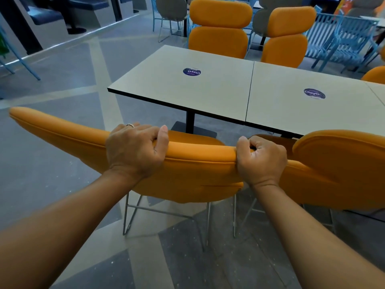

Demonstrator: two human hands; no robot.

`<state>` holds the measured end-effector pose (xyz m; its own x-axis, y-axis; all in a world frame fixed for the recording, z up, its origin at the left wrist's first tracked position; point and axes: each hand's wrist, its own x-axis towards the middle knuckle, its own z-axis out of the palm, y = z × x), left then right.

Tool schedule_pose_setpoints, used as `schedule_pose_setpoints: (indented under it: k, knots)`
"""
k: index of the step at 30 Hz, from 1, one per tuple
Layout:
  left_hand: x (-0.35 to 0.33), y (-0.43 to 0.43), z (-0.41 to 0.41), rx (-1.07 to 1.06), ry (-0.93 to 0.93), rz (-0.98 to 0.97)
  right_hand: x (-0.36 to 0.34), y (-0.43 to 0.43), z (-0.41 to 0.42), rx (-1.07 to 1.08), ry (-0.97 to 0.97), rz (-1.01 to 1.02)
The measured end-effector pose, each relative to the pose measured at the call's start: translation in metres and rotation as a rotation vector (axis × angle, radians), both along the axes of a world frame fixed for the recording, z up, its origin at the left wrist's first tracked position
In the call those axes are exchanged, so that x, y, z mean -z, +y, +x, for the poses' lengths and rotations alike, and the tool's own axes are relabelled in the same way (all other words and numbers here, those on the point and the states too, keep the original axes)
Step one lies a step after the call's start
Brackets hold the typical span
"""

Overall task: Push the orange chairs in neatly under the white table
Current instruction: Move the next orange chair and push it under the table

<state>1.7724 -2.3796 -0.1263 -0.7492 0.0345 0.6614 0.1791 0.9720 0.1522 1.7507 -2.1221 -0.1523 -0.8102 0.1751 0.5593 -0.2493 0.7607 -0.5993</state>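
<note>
At six o'clock of the counter (208, 90), left hand (133, 151) and right hand (262, 161) clamp fingers (135, 127) over the orange chair (198, 176) for even pushing.

blue slatted chairs (341, 36) far right | grey chairs (173, 7) far centre | navy booth seats (48, 16) far left

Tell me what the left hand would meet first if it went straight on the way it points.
The left hand grips the orange chair by its backrest. Beyond that, the near edge of the white table comes first, though height and depth are unclear.
</note>
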Motion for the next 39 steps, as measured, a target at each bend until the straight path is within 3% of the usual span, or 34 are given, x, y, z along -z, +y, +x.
schedule_pose_setpoints:
  k: [13,20,24,32,39]
  knots:
    - [-0.006,-0.008,-0.035,0.058,-0.084,0.001,-0.002,-0.003,-0.038,-0.012,-0.049,0.019]
    - [-0.021,-0.033,-0.030,0.267,-0.340,0.035,-0.017,-0.004,-0.030,-0.075,-0.260,0.048]
    - [-0.032,-0.060,-0.033,0.329,-0.466,-0.008,-0.035,-0.025,-0.021,-0.138,-0.365,0.227]
    - [-0.028,-0.132,-0.022,0.110,-0.541,-0.250,-0.047,-0.118,-0.003,-0.231,-0.362,0.715]
    - [-0.020,-0.168,-0.032,0.154,-0.442,-0.234,-0.041,-0.138,-0.005,-0.097,-0.306,0.658]
